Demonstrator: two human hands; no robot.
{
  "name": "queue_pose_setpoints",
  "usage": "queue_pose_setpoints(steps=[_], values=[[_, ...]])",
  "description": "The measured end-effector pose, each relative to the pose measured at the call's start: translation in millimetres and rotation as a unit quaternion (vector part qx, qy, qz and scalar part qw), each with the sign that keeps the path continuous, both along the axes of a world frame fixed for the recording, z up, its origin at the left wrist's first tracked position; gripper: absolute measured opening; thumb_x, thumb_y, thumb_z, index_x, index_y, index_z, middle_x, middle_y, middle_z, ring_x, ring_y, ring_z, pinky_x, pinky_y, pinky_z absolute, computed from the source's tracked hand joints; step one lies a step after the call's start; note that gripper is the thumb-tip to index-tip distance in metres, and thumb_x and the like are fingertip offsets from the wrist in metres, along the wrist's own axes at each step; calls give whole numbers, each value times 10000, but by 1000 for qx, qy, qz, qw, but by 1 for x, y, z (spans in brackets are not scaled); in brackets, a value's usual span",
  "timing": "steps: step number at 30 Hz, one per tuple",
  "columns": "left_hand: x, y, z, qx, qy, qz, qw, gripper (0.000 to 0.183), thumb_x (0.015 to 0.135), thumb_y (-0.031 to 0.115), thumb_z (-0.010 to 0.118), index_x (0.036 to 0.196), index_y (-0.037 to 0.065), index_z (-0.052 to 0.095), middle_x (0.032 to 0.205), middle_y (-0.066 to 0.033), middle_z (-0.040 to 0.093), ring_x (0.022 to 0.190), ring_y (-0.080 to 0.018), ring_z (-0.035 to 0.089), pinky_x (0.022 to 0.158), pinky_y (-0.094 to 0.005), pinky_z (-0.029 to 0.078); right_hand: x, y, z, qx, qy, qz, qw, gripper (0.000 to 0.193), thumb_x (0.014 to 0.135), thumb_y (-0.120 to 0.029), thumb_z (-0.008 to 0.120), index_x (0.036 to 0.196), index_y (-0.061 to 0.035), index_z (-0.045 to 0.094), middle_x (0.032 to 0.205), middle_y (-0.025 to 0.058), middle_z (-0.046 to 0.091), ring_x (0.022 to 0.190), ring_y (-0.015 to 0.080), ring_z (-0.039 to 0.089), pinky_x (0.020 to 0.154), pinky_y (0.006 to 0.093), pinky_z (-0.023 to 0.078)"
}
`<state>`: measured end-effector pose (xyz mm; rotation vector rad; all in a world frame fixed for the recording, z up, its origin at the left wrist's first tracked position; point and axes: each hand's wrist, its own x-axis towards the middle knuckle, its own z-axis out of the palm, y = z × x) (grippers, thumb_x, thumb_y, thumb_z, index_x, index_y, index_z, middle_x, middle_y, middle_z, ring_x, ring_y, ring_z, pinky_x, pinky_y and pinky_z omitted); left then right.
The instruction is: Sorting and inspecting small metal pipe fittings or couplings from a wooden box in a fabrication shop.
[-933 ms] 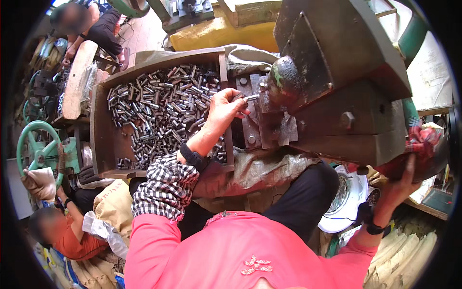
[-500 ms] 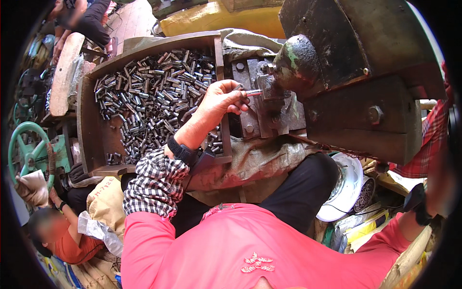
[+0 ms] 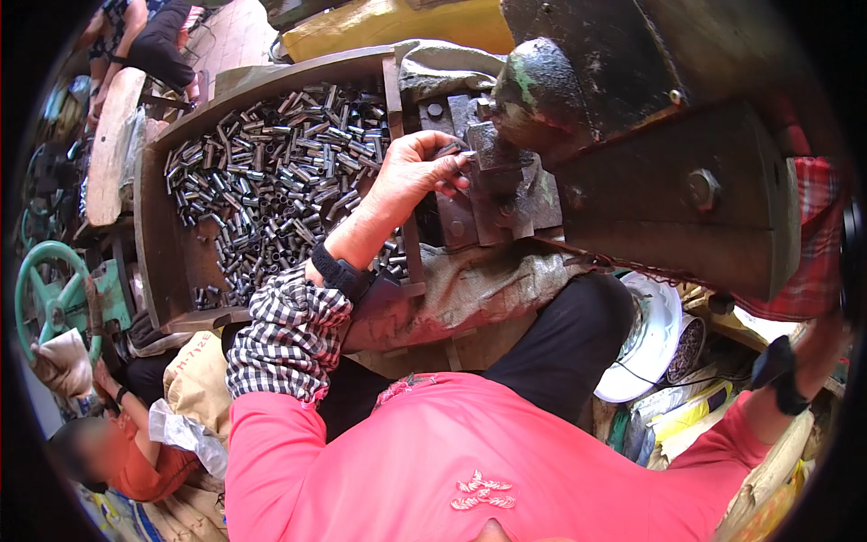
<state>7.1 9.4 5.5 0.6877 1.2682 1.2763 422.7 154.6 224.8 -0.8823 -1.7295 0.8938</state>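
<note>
My left hand is closed, with thumb and forefinger pinching a short metal tube. Most of the tube is hidden by the fingers; only a bright bit shows. Its end is right by the dark block of a heavy machine, below a greasy rounded ram. Left of this hand, a wooden box contains a heap of short metal tubes. At the far right, my right hand is beside red checked cloth, past a black wristband. Blur and the dark rim hide its fingers.
The machine's dark steel arm, with a big bolt, fills the right. Sackcloth drapes below the block. Behind my right knee lies a white round basin-like thing. A green handwheel and a person in orange are at left.
My left hand has brought the tube up against the block, and less of the tube shows. The whole view has shifted slightly. My right hand stays at the far right.
</note>
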Motion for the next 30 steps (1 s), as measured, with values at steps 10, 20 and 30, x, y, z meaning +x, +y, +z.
queue_pose_setpoints(steps=[10, 20, 30], values=[[-1, -3, -6, 25, 56, 5, 998, 224, 838, 114, 657, 1013, -4, 580, 809, -35, 633, 657, -105, 640, 532, -189, 488, -17, -46, -53, 55, 53, -53, 996, 555, 739, -83, 652, 1256, 12, 477, 1289, 138, 479, 1155, 225, 481, 991, 339, 363], [-23, -20, -8, 17, 27, -57, 998, 347, 886, 124, 572, 1174, -53, 493, 974, -80, 619, 818, -128, 623, 654, -222, 523, 128, 1, -6, 49, 162, -33, 985, 397, 851, -68, 542, 1238, 14, 503, 1172, 148, 569, 1046, 238, 561, 918, 358, 446], [-14, -10, -2, 15, -75, -62, 995, 319, 897, 147, 585, 1173, 4, 517, 1105, -137, 608, 851, -173, 662, 631, -205, 530, 539, 116, 22, 74, 121, -109, 984, 372, 871, -85, 520, 1231, 9, 512, 1163, 143, 574, 1040, 230, 563, 909, 351, 450]])
